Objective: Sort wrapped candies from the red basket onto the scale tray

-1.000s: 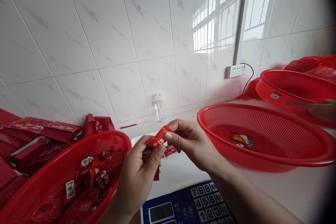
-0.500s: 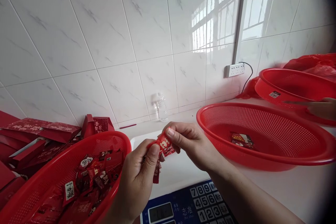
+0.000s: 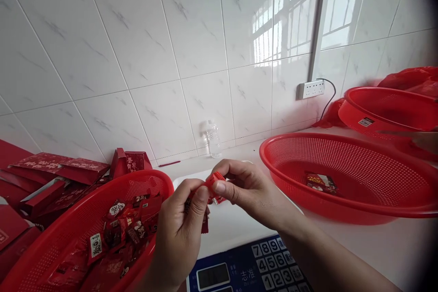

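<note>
Both hands meet over the white pan (image 3: 236, 232) of a weighing scale. My left hand (image 3: 183, 226) is closed on small red wrapped packets, with a dark red one (image 3: 205, 224) sticking out below the fingers. My right hand (image 3: 248, 189) pinches the upper end of a bright red packet (image 3: 218, 177) that both hands hold between thumbs and fingers. Part of another red packet (image 3: 219, 200) shows beneath the right fingers; whether it is held or lies on the pan I cannot tell.
A red basket (image 3: 164, 178) of mixed red packets stands at left, before red cartons (image 3: 82, 164). At right, another red basket (image 3: 273, 164) holds a packet (image 3: 321, 182); a third red basket (image 3: 356, 109) is behind. The scale's keypad (image 3: 273, 264) faces me. A clear bottle (image 3: 214, 139) stands by the wall.
The bright red packet has been turned or folded between my fingers, so its printed front no longer shows. My right thumb is lower on it. The view has shifted slightly.
</note>
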Tool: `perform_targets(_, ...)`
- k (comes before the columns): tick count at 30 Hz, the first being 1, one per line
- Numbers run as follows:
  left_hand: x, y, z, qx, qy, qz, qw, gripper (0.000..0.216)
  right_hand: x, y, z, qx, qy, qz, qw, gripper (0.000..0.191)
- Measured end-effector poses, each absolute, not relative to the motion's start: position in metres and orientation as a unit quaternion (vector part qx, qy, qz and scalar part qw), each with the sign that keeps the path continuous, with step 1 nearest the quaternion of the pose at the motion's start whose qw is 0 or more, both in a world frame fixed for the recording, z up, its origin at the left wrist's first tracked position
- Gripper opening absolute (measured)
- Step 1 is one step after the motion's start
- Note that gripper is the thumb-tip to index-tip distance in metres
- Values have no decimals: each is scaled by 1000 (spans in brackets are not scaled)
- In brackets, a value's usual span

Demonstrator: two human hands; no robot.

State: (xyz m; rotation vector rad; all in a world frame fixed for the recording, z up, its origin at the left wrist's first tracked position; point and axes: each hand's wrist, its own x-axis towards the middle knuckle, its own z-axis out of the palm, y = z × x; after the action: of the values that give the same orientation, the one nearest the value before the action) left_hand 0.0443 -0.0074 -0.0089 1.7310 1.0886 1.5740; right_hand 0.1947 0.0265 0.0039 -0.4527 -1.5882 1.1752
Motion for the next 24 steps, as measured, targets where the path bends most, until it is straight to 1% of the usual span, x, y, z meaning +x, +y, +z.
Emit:
perform_targets(3, 45, -5, -8, 622, 396, 588, 333, 41, 195, 28, 4, -227, -665, 488, 518, 41)
perform_targets(6, 44, -3, -7, 596, 375, 582, 408, 43, 195, 31, 1, -234, -649, 486, 536, 43)
perform_targets(11, 44, -4, -3, 556, 350, 582, 479, 37, 197, 35, -1, -235, -608, 506, 565, 44)
perform_targets(14, 44, -6, -4, 584, 361, 560, 463, 34, 198, 33, 2, -239, -626, 499, 549, 45)
perform_targets(20, 42, -3, -10, 640, 372, 558, 375, 35, 197, 28, 3, -241, -677, 453, 527, 47)
perform_targets(24, 39, 0, -12, 652, 361, 554, 371, 33, 196, 27, 2, -254, -699, 427, 515, 43)
